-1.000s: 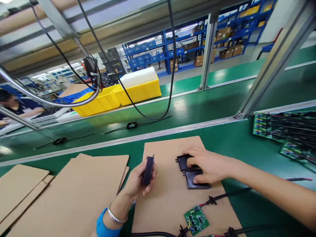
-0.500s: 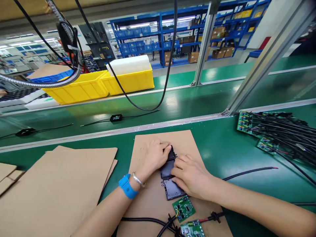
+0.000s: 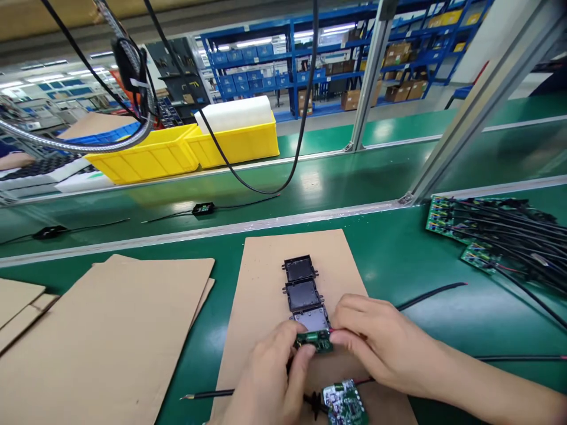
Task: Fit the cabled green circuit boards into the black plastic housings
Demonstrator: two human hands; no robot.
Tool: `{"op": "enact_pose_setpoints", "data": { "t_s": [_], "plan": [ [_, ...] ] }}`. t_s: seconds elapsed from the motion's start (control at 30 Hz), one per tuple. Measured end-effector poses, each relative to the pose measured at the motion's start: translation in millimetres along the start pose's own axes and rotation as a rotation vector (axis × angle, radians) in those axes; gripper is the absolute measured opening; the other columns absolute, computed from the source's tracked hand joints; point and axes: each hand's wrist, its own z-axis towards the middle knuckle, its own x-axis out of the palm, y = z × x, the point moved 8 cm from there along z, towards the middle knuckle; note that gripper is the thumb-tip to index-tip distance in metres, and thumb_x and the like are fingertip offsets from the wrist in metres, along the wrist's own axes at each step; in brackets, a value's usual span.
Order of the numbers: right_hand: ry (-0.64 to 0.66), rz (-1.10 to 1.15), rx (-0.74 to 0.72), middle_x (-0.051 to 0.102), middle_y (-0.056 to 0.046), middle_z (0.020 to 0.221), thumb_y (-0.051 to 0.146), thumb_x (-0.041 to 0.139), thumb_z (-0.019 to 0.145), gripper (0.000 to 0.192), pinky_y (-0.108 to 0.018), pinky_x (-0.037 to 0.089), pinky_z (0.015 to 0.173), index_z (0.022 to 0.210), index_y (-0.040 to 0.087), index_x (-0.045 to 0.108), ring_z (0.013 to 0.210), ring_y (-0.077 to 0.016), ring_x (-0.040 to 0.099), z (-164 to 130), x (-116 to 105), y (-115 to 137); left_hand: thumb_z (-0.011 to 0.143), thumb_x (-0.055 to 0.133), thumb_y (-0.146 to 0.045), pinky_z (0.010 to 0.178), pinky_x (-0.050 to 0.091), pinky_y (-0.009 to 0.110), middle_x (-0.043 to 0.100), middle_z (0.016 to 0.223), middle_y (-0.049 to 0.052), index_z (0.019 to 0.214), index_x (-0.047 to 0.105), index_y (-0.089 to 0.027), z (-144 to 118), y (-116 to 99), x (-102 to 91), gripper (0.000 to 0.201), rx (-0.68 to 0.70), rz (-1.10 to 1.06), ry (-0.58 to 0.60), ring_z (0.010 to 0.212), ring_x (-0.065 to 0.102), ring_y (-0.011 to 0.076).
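Three black plastic housings lie in a row on a cardboard sheet [image 3: 266, 277]: the far one [image 3: 300, 268], the middle one [image 3: 302, 294] and the near one [image 3: 313, 320]. My left hand [image 3: 270, 378] and my right hand [image 3: 376, 342] both pinch a small green circuit board [image 3: 315, 340] at the near housing's front edge. A second green circuit board [image 3: 344, 405] with black cables lies just below my hands.
A pile of green boards with black wires [image 3: 496, 233] lies at the right. Loose cardboard sheets [image 3: 106, 336] cover the left. Beyond a metal rail runs a green conveyor [image 3: 345, 177] carrying small black modules [image 3: 204, 208]; yellow bins [image 3: 190, 150] stand behind it. A cable [image 3: 301, 118] hangs overhead.
My hands left the row of black housings and moved nearer to me. They picked up a green circuit board and now hold it at the nearest housing.
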Motion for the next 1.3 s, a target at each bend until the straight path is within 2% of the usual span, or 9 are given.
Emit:
{"op": "enact_pose_setpoints", "data": {
  "t_s": [0.07, 0.23, 0.37, 0.5, 0.67, 0.8, 0.93, 1.07, 1.3],
  "plan": [
    [-0.015, -0.162, 0.040, 0.057, -0.006, 0.084, 0.014, 0.044, 0.090, 0.010, -0.033, 0.042, 0.067, 0.092, 0.018, 0.053, 0.077, -0.0201, 0.052, 11, 3, 6, 0.087, 0.056, -0.025, 0.060, 0.035, 0.031, 0.065, 0.079, 0.007, 0.088, 0.063, -0.023, 14, -6, -1.9, 0.007, -0.014, 0.147, 0.025, 0.065, 0.057, 0.0246],
    [0.135, -0.540, -0.056, 0.057, -0.011, 0.084, 0.013, 0.058, 0.071, 0.029, -0.035, 0.040, 0.058, 0.100, 0.014, 0.056, 0.074, -0.0259, 0.052, 36, 26, 26, 0.079, 0.055, -0.016, 0.057, 0.035, 0.028, 0.066, 0.073, 0.005, 0.076, 0.060, -0.021, 47, -6, -8.8, 0.008, -0.067, 0.237, 0.113, 0.065, 0.059, 0.0229],
    [0.157, -0.480, -0.160, 0.060, -0.008, 0.092, 0.018, 0.055, 0.087, 0.012, -0.032, 0.037, 0.059, 0.098, 0.020, 0.059, 0.082, -0.0240, 0.053, 36, 18, 18, 0.089, 0.052, -0.032, 0.050, 0.033, 0.025, 0.062, 0.064, 0.000, 0.102, 0.064, -0.021, 49, 9, -14.4, 0.021, -0.135, 0.178, 0.200, 0.055, 0.056, 0.0192],
    [0.266, -0.333, -0.152, 0.062, -0.002, 0.093, 0.020, 0.058, 0.090, 0.016, -0.032, 0.036, 0.065, 0.104, 0.025, 0.061, 0.085, -0.0216, 0.055, 32, 14, -4, 0.080, 0.068, -0.035, 0.064, 0.041, 0.029, 0.069, 0.087, 0.006, 0.122, 0.060, -0.020, 38, 13, -26.6, 0.045, -0.079, 0.285, 0.123, 0.074, 0.063, 0.0249],
    [0.319, -0.153, -0.146, 0.062, -0.001, 0.089, 0.035, 0.060, 0.093, 0.029, -0.031, 0.035, 0.066, 0.122, 0.030, 0.058, 0.082, -0.0198, 0.055, 34, 15, -10, 0.080, 0.071, -0.033, 0.063, 0.043, 0.030, 0.071, 0.096, 0.007, 0.117, 0.062, -0.024, 26, 20, -25.9, 0.039, -0.006, 0.273, 0.132, 0.074, 0.065, 0.0251],
    [0.287, -0.221, -0.168, 0.060, -0.001, 0.082, 0.033, 0.058, 0.094, 0.014, -0.032, 0.031, 0.064, 0.106, 0.027, 0.065, 0.079, -0.0199, 0.050, 37, 19, -11, 0.083, 0.068, -0.031, 0.062, 0.046, 0.030, 0.071, 0.095, 0.008, 0.117, 0.060, -0.022, 25, 24, -20.9, 0.036, 0.034, 0.313, 0.100, 0.073, 0.066, 0.0247],
    [0.312, -0.247, -0.170, 0.061, -0.001, 0.075, 0.028, 0.063, 0.089, 0.004, -0.033, 0.031, 0.067, 0.088, 0.024, 0.065, 0.081, -0.0215, 0.046, 40, 24, -17, 0.084, 0.061, -0.027, 0.059, 0.050, 0.032, 0.064, 0.098, 0.007, 0.116, 0.055, -0.022, 27, 29, -4.3, 0.032, 0.039, 0.487, 0.183, 0.074, 0.065, 0.0248],
    [0.378, -0.239, -0.167, 0.064, -0.001, 0.078, 0.028, 0.064, 0.089, 0.005, -0.032, 0.032, 0.070, 0.093, 0.026, 0.068, 0.084, -0.0217, 0.047, 46, 27, -22, 0.084, 0.061, -0.031, 0.059, 0.055, 0.037, 0.055, 0.106, 0.006, 0.122, 0.048, -0.023, 27, 33, -0.3, 0.040, 0.037, 0.556, 0.200, 0.075, 0.065, 0.0234],
    [0.439, -0.241, -0.148, 0.065, 0.001, 0.077, 0.025, 0.065, 0.089, 0.001, -0.029, 0.032, 0.066, 0.089, 0.026, 0.066, 0.082, -0.0200, 0.050, 46, 35, -25, 0.082, 0.066, -0.031, 0.065, 0.059, 0.043, 0.057, 0.104, 0.006, 0.121, 0.049, -0.022, 26, 33, -2.3, 0.043, 0.105, 0.609, 0.188, 0.082, 0.067, 0.0265]
  ]
}}
